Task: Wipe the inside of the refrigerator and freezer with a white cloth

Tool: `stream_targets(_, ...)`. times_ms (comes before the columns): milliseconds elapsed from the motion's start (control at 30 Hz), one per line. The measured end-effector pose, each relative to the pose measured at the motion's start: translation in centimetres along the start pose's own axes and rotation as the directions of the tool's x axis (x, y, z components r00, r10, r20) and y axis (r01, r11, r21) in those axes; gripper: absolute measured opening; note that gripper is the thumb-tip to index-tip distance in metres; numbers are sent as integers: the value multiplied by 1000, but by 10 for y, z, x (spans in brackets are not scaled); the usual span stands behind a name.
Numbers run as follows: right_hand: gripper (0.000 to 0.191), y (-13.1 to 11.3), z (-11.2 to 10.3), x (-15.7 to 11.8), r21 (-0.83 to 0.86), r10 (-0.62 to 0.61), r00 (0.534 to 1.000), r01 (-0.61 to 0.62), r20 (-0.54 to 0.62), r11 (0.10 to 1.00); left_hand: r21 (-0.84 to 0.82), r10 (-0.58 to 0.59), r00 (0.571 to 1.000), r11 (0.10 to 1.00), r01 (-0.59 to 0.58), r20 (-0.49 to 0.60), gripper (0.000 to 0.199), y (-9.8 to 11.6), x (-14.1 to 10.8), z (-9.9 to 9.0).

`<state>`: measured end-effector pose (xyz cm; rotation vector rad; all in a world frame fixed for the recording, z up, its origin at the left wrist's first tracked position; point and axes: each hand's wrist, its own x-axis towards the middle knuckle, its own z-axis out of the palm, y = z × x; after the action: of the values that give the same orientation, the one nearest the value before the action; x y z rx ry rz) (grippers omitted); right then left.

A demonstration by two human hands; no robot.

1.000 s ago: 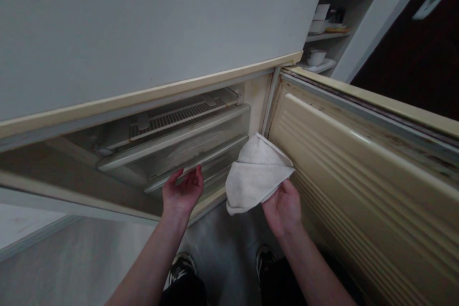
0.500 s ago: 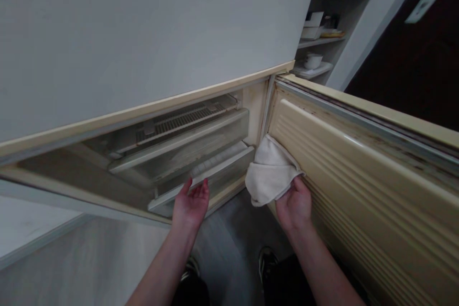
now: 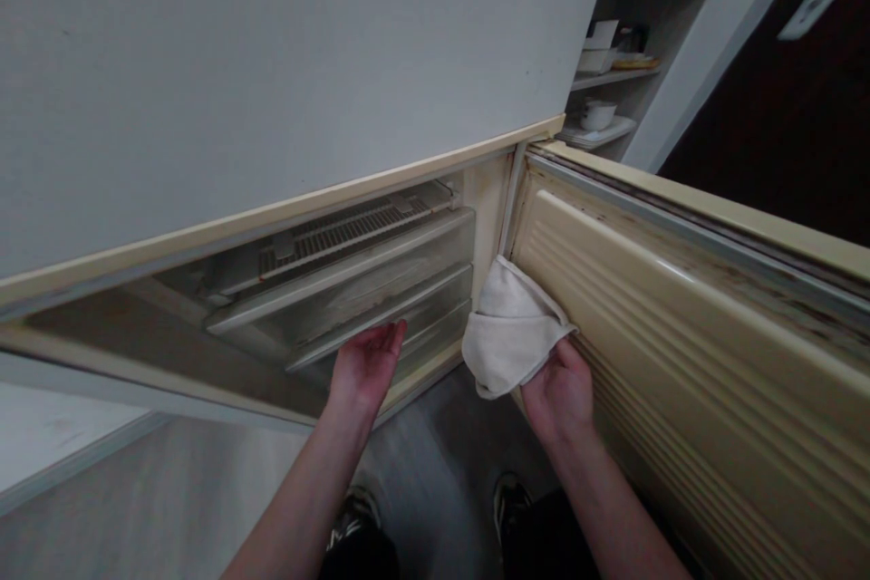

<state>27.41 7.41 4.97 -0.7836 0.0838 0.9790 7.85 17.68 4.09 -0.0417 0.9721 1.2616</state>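
A freezer compartment (image 3: 493, 199) stands with its cream door (image 3: 680, 326) swung out to the right. Inside are a wire rack (image 3: 346, 233) and several clear drawers, with the middle drawer (image 3: 387, 313) pushed back in line with the upper drawer (image 3: 360, 281). My left hand (image 3: 367, 362) is at the front of the middle drawer, palm up, fingers apart and holding nothing. My right hand (image 3: 561, 390) grips a folded off-white cloth (image 3: 513, 326) beside the door's inner panel.
A large pale panel (image 3: 285, 63) rises above the compartment. Shelves (image 3: 615, 77) at the upper right hold boxes and a white cup (image 3: 598, 115). A dark door (image 3: 781, 127) is at the far right. Two shoes (image 3: 357, 512) stand on the grey floor (image 3: 435, 453).
The middle drawer, which stuck out before, has slid back into the compartment. My left hand has moved slightly up and right with it. My right hand still holds the cloth.
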Motion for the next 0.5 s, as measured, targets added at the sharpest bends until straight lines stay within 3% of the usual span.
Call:
stream_targets(67, 38, 1, 0, 0, -13, 15, 1000, -14, 3, 1000, 34, 30, 997, 999, -32, 70, 20, 9, -15, 4)
stream_targets(167, 35, 2, -2, -1, 6, 49, 999, -49, 4, 999, -27, 209, 958, 978, -208, 196, 20, 31, -37, 14)
stream_targets(200, 34, 2, -3, -1, 16, 54, 998, -54, 11, 998, -60, 228, 949, 974, -220, 217, 18, 39, -42, 20)
stream_targets(300, 34, 3, -6, -2, 28, 54, 998, -54, 23, 998, -105, 143, 965, 987, -123, 218, 18, 55, -47, 36)
stream_targets(400, 34, 4, -8, 0, 9, 46, 999, -46, 23, 999, -91, 155, 971, 986, -140, 184, 17, 51, -47, 44)
stream_targets(500, 35, 1, -5, -1, -18, 1, 999, 0, 42, 1000, -82, 230, 955, 973, -218, 188, 18, 31, -59, 35)
